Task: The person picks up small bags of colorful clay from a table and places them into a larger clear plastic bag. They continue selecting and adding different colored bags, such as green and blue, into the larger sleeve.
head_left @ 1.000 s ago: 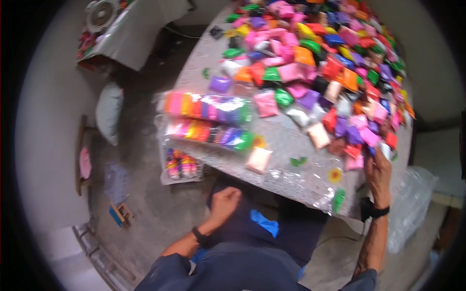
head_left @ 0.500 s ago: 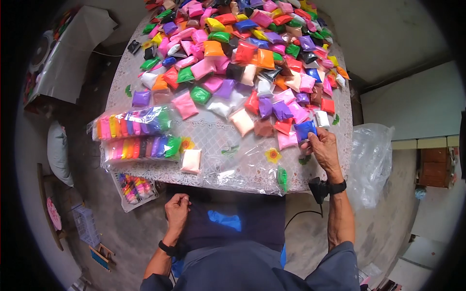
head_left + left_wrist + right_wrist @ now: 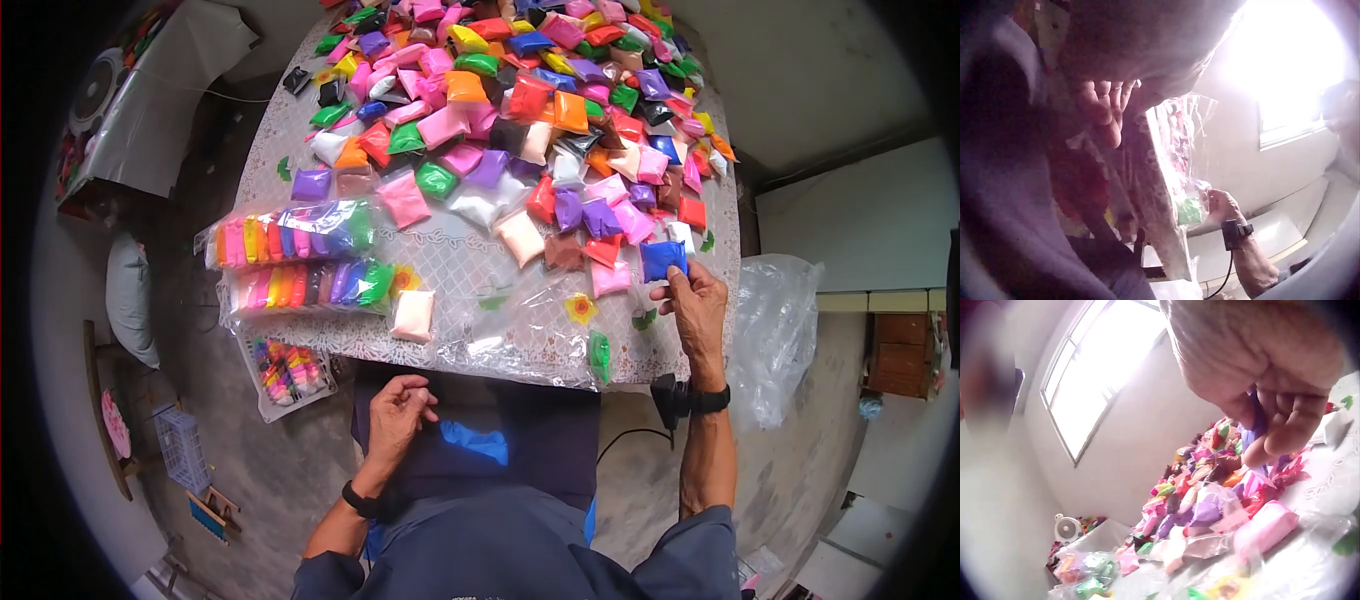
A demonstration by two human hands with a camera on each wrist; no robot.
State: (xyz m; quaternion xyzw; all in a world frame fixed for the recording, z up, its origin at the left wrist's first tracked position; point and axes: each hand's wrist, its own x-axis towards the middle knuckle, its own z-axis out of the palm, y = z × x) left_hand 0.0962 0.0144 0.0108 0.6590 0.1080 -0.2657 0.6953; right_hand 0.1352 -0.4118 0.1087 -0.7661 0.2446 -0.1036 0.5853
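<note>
My right hand [image 3: 700, 305] pinches a small blue packet [image 3: 663, 260] between thumb and fingers, at the front right edge of a heap of coloured packets [image 3: 520, 100]. The right wrist view shows the curled fingers [image 3: 1294, 428] against the packet's dark blue edge. Over the lap, just off the table's front edge, my left hand [image 3: 400, 412] hangs loosely curled, holding nothing. A flat clear plastic bag [image 3: 500, 350] lies between the hands, with a green packet [image 3: 599, 355] at its right end. Left of it sits a peach packet [image 3: 413, 316].
Two clear bags with rows of coloured packets [image 3: 290, 285] lie at the table's front left. Below that corner stands a white basket [image 3: 272, 408] of more packets. A large clear plastic sheet [image 3: 770, 340] hangs off the right side. A blue cloth [image 3: 475, 442] rests on the lap.
The head view has swung and steadied. My right hand, earlier at the heap's edge, now shows the blue packet in its pinch. The left hand has risen slightly toward the table, its fingers loosening.
</note>
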